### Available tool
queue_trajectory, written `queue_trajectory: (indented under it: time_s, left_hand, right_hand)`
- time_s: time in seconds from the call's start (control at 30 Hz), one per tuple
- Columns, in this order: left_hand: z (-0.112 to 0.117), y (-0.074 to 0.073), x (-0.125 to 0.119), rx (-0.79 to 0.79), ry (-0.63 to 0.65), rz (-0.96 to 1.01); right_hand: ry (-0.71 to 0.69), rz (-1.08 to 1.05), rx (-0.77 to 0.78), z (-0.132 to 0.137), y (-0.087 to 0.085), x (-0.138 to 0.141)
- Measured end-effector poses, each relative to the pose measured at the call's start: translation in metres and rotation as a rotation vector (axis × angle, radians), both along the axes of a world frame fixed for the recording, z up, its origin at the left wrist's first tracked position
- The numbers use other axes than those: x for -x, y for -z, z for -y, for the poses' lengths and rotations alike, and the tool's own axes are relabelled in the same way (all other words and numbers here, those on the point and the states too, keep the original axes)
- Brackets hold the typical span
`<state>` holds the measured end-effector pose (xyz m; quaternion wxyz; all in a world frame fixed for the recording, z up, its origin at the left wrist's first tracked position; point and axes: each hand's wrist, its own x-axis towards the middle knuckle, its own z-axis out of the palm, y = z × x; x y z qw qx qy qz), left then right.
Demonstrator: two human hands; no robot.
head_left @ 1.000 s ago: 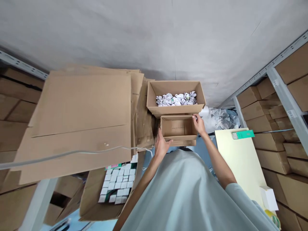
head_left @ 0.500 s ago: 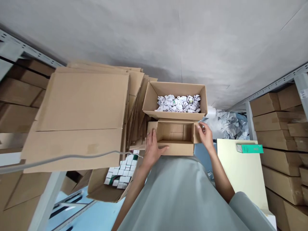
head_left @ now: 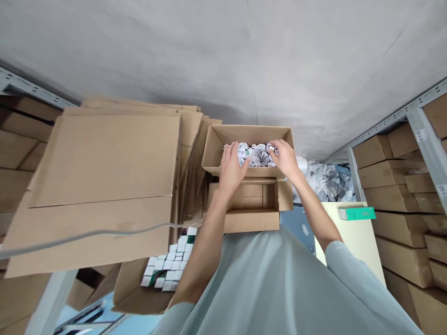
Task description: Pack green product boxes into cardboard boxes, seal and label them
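Note:
Both hands reach into the rear cardboard box [head_left: 247,172], which holds crumpled white paper [head_left: 257,153]. My left hand [head_left: 231,168] lies over the paper at the box's left side, thumb apart from the fingers, touching the paper. At the right side, the fingers of my right hand [head_left: 284,157] curl around a piece of the paper. In front of that box, close to my body, stands a smaller open cardboard box [head_left: 252,220] with its flaps folded out. Nothing lies inside it.
A tall stack of flattened cardboard [head_left: 111,158] stands at left, with a grey cable [head_left: 104,231] across it. Below is a carton of small white boxes [head_left: 171,265]. At right, a green box [head_left: 358,213] lies on a pale yellow surface [head_left: 352,246] beside shelved cartons [head_left: 394,200].
Both hands have left the smaller box's flaps and moved forward into the rear box, onto the crumpled paper. The view has shifted slightly.

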<state>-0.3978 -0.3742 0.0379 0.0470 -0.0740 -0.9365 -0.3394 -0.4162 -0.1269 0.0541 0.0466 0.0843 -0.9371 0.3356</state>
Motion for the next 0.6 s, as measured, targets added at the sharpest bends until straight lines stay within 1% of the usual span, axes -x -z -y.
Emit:
queue_trajectory:
  time_s: [0.1, 0.17, 0.2, 0.3, 0.37, 0.47, 0.53, 0.6]
  left_hand:
    - [-0.021, 0.012, 0.047, 0.075, 0.034, 0.103]
    - [-0.029, 0.021, 0.065, 0.174, 0.090, 0.213]
    - [-0.032, 0.025, 0.071, 0.230, 0.130, 0.274]
    - [-0.038, 0.036, 0.079, 0.366, 0.250, 0.429]
    - [-0.042, 0.043, 0.081, 0.408, 0.308, 0.504]
    - [-0.049, 0.052, 0.084, 0.427, 0.382, 0.597]
    - [-0.055, 0.056, 0.087, 0.434, 0.424, 0.635]
    - [-0.058, 0.058, 0.089, 0.446, 0.439, 0.654]
  right_hand:
    - [-0.083, 0.213, -0.219, 0.020, 0.011, 0.044]
    - [-0.120, 0.400, -0.357, 0.037, 0.022, 0.064]
    - [-0.135, 0.474, -0.401, 0.045, 0.028, 0.071]
    - [-0.168, 0.598, -0.447, 0.061, 0.048, 0.078]
    - [-0.175, 0.651, -0.462, 0.063, 0.061, 0.079]
    - [-0.176, 0.712, -0.490, 0.054, 0.076, 0.079]
    - [-0.178, 0.726, -0.500, 0.046, 0.081, 0.081]
    - [-0.188, 0.731, -0.500, 0.040, 0.084, 0.082]
